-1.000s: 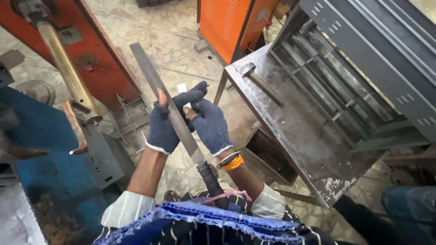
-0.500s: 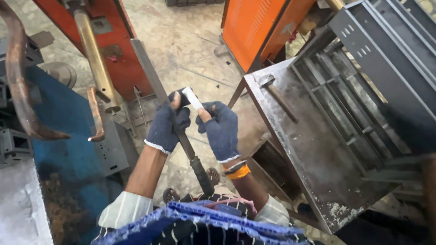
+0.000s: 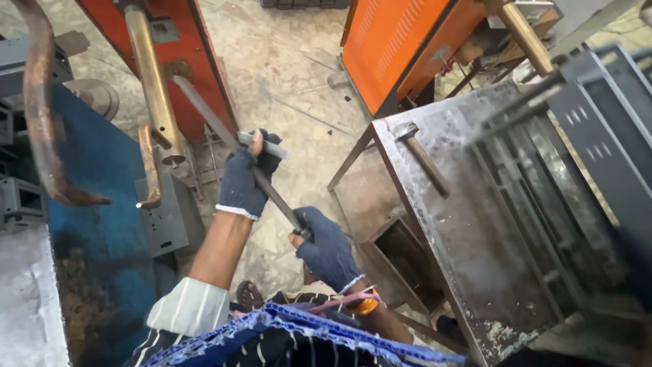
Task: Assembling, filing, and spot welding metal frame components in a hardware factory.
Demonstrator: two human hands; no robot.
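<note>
The right hand point(image 3: 329, 248) has been drawn down to the handle of one long file point(image 3: 231, 153). One small grey bar point(image 3: 263, 144) is clenched against the file by the left hand point(image 3: 246, 180).

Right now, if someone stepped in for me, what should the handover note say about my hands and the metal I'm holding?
Left hand: gloved, gripping the long flat metal bar partway up, together with a short grey piece held across it.
Right hand: gloved, closed on the bar's lower end.
The bar slants up toward the brass-coloured arm of the red machine.
A hammer lies untouched on the steel table to the right.
Done or left: the pictures cannot tell; the bar is in both hands, not set down.
</note>
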